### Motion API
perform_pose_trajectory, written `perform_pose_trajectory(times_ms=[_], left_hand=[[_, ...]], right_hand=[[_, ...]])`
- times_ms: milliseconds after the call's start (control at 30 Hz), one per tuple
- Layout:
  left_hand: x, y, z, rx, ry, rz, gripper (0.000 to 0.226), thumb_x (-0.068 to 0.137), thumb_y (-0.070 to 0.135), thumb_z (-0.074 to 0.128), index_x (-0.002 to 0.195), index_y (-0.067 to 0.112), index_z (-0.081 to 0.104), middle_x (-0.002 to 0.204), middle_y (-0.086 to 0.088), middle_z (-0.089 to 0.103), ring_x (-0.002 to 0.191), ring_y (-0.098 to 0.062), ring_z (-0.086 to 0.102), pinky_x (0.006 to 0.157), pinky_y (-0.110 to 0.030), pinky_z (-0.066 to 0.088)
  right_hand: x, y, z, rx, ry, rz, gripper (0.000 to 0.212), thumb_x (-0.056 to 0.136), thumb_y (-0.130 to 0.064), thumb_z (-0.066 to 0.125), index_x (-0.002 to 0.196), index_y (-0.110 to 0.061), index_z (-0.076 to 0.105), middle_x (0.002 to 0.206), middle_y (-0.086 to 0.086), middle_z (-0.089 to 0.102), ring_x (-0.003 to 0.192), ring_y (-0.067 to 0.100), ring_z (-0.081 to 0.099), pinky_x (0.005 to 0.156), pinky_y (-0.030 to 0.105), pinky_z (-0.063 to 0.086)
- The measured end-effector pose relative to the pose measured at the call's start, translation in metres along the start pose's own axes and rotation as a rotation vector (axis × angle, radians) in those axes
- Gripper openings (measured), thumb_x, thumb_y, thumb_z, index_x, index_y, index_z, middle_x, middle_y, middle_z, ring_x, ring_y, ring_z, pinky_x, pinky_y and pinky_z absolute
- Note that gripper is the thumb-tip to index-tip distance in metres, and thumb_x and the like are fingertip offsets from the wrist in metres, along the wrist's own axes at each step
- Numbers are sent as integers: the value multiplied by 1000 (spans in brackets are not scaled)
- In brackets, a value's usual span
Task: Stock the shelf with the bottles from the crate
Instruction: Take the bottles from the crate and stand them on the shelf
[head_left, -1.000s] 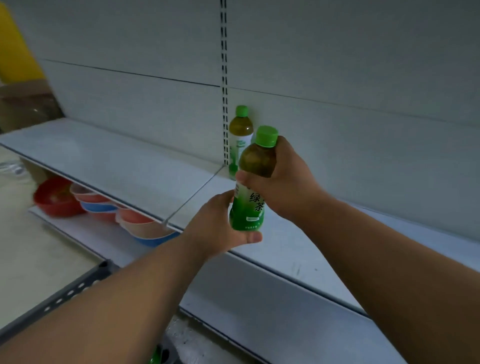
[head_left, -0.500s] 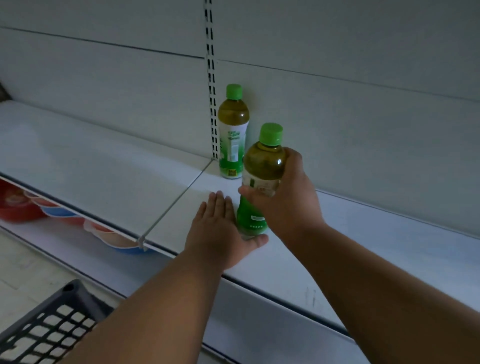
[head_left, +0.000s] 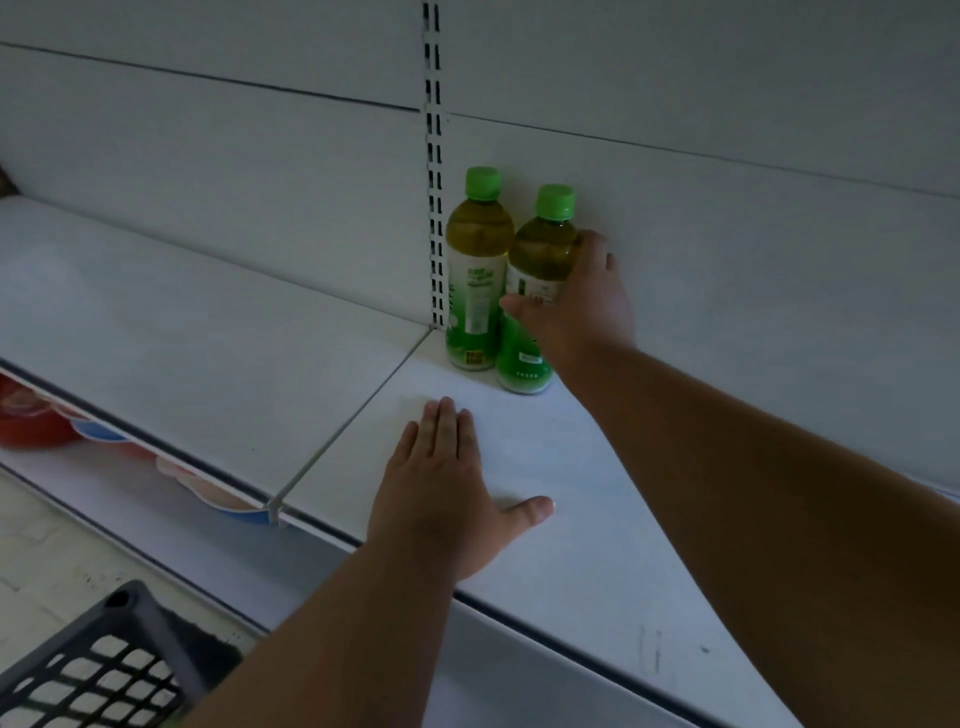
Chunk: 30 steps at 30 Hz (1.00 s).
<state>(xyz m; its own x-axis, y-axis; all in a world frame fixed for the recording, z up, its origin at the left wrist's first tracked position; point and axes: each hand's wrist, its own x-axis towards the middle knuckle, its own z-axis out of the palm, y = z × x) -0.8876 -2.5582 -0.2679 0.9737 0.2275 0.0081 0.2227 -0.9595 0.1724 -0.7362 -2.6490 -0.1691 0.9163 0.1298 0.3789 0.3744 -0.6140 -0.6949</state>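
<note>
1. A view from the person's head looks down at a white metal shelf (head_left: 597, 545), with both bare forearms reaching forward over it.
2. Two green-capped tea bottles stand upright at the back edge of the shelf, against the back panel, just right of the slotted upright (head_left: 434, 208) and the seam between shelf boards.
3. The first bottle (head_left: 475, 270) stands free, nearest the upright.
4. The second bottle (head_left: 540, 291) stands touching or just beside it on the right, its base on the shelf.
5. The right hand (head_left: 576, 306) grips the second bottle around its middle, thumb across the label and fingers curled behind it.
6. The left hand (head_left: 441, 493) lies flat and relaxed, palm down, near the front edge of the shelf, holding nothing.
7. A dark plastic crate (head_left: 104, 665) shows at the lower left, on the floor below the shelf; its contents are not visible.
8. Coloured bowls (head_left: 31, 415) sit on the lower shelf at far left.
9. The step in hand looks like setting down the second bottle; stocking seems barely begun.
10. Next, the right hand would need to let go cleanly without tipping either bottle, then go to the crate for another.
</note>
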Motion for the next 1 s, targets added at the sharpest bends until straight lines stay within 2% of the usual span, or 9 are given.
perform_pose_trajectory(times_ms=[200,367,433,533,667,767,900,1000], left_hand=[[0,1,2,-30,17,-5,136,55,97,7,157,9,-12,166,-10,-16,152,-19,-15,123,-37,-6],[3,0,2,-41,12,-5,134,60,98,13,158,9,-5,167,-10,-10,153,-19,-11,120,-35,-8],[1,1,-3,-63,-4,-9,127,67,94,23,159,10,0,168,-9,-5,153,-20,-7,120,-35,-4],[-17,-2,-13,-122,36,-20,105,82,80,46,159,16,14,167,-7,12,153,-23,10,120,-38,11],[-88,-18,-39,-124,112,-11,93,85,71,55,157,19,26,159,-5,35,144,-23,33,115,-37,25],[-154,-42,-65,-42,125,-66,93,82,71,59,155,21,30,157,-4,38,142,-22,36,114,-37,27],[-249,-70,-96,45,171,-259,89,81,73,57,152,25,32,150,-1,45,134,-23,44,109,-38,35],[-322,-86,-112,137,151,-429,89,81,78,50,150,25,34,147,-1,47,132,-23,44,107,-39,38]], right_hand=[[1,2,9,-45,86,-55,90,72,-39,85,139,-15,31,135,7,51,107,33,61,82,40,50],[-31,1,-21,-40,-54,-8,105,71,-43,85,149,-11,23,145,10,42,130,29,46,104,41,43],[-58,0,-43,-151,-74,-112,98,73,-45,82,148,-9,28,141,12,42,129,29,43,106,40,38],[-94,-6,-68,-267,-130,-274,80,79,-43,75,142,-10,37,134,11,46,123,30,46,102,42,40],[-143,-29,-86,-273,-338,-354,66,86,-43,68,140,-17,39,136,7,46,124,29,46,103,42,41],[-186,-54,-81,-221,-460,-463,63,87,-39,66,141,-19,40,137,7,46,125,28,46,101,39,41],[-238,-96,-65,-214,-645,-646,59,85,-41,67,135,-20,44,131,7,47,122,29,46,100,41,41],[-277,-135,-53,-213,-746,-796,65,84,-48,66,138,-21,42,134,8,45,125,30,44,102,42,40]])
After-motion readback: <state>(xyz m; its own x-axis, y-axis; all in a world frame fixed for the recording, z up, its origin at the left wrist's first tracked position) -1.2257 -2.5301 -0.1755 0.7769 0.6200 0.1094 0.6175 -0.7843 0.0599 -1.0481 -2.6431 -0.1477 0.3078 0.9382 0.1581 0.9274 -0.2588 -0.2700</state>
